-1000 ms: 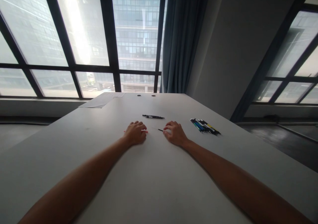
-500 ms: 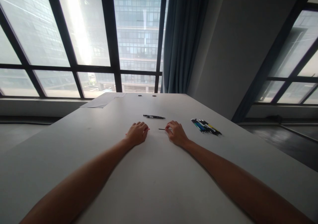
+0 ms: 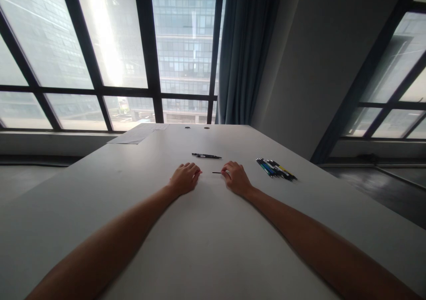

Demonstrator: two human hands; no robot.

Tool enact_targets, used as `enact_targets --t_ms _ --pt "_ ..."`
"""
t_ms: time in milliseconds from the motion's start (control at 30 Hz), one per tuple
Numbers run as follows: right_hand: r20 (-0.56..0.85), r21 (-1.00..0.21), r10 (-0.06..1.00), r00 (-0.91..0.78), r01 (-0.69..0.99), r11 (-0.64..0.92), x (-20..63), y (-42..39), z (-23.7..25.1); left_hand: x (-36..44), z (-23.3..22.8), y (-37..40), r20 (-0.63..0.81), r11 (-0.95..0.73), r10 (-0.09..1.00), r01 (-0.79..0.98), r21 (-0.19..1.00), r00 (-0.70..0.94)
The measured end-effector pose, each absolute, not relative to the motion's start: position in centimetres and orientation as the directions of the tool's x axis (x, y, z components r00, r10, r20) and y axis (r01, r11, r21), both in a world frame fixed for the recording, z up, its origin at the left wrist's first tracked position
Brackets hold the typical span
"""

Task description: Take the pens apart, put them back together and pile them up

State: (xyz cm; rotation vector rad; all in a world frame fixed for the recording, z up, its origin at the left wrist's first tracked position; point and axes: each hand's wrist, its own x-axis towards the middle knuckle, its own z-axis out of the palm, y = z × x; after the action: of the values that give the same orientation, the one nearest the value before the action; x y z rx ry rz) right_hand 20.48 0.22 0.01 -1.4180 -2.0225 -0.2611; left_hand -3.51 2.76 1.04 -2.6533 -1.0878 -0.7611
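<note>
My left hand [image 3: 185, 177] rests on the white table [image 3: 213, 238] with its fingers closed on a slim reddish stick [image 3: 201, 172]. Only a small end of the stick shows past the fingertips and a trace by the wrist; the palm hides the rest. Across a short gap, my right hand [image 3: 236, 177] pinches a thin black stick [image 3: 216, 172] between thumb and fingers. Its free end points left, toward my left hand; its kind is too small to tell. Just beyond both hands lie dark pens [image 3: 207, 156] side by side.
To the right of my right hand lies a bunch of pens [image 3: 276, 170], black with some blue and yellow. White paper sheets [image 3: 128, 136] lie at the far left of the table. Two dark round holes [image 3: 207, 128] sit near its far edge, below the windows.
My left hand has shifted very slightly to the right, with the reddish tip. My right hand and the black stick stay in place.
</note>
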Motion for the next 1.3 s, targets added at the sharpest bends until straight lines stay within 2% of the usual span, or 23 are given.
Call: enact_targets --t_ms 200,267,333,467,600,700,800,967,1133,1300 --pt "0.614 -0.053 0.687 -0.389 0.848 0.528 19.0 -0.9 0.8 -3.5 1.0 2.7 0.533 -0.802 0.488 0.596 -0.038 0.691" --pt "0.631 -0.053 0.645 -0.431 0.805 0.590 18.5 -1.1 0.9 -3.5 0.9 2.7 0.539 -0.815 0.469 0.578 -0.042 0.700" --pt "0.678 -0.082 0.615 -0.402 0.790 0.607 18.5 -1.1 0.8 -3.4 0.8 2.7 0.550 -0.816 0.465 0.577 -0.037 0.694" --pt "0.734 -0.183 0.656 -0.176 0.879 0.440 19.7 -0.3 0.6 -3.3 0.8 2.8 0.662 -0.764 0.497 0.644 0.027 0.561" --pt "0.622 -0.155 0.780 -0.073 0.965 0.213 21.2 0.6 0.2 -3.3 0.8 3.0 0.779 -0.728 0.484 0.678 0.106 0.398" --pt "0.553 -0.115 0.832 -0.042 0.985 0.126 21.5 0.8 0.0 -3.3 0.7 3.2 0.822 -0.737 0.435 0.670 0.091 0.368" --pt "0.519 -0.108 0.854 -0.038 0.988 0.109 21.4 0.9 -0.1 -3.2 0.6 3.2 0.825 -0.755 0.394 0.655 0.040 0.404" --pt "0.527 -0.112 0.844 -0.100 0.976 0.186 21.3 0.9 0.2 -3.0 0.3 3.2 0.758 -0.781 0.365 0.621 -0.066 0.540" --pt "0.653 -0.189 0.732 -0.195 0.893 0.408 20.2 0.1 0.4 -3.1 0.1 3.3 0.697 -0.786 0.351 0.601 -0.144 0.626" --pt "0.723 -0.134 0.626 -0.293 0.829 0.543 18.9 -0.6 0.5 -3.1 0.1 3.2 0.683 -0.787 0.353 0.597 -0.152 0.640"
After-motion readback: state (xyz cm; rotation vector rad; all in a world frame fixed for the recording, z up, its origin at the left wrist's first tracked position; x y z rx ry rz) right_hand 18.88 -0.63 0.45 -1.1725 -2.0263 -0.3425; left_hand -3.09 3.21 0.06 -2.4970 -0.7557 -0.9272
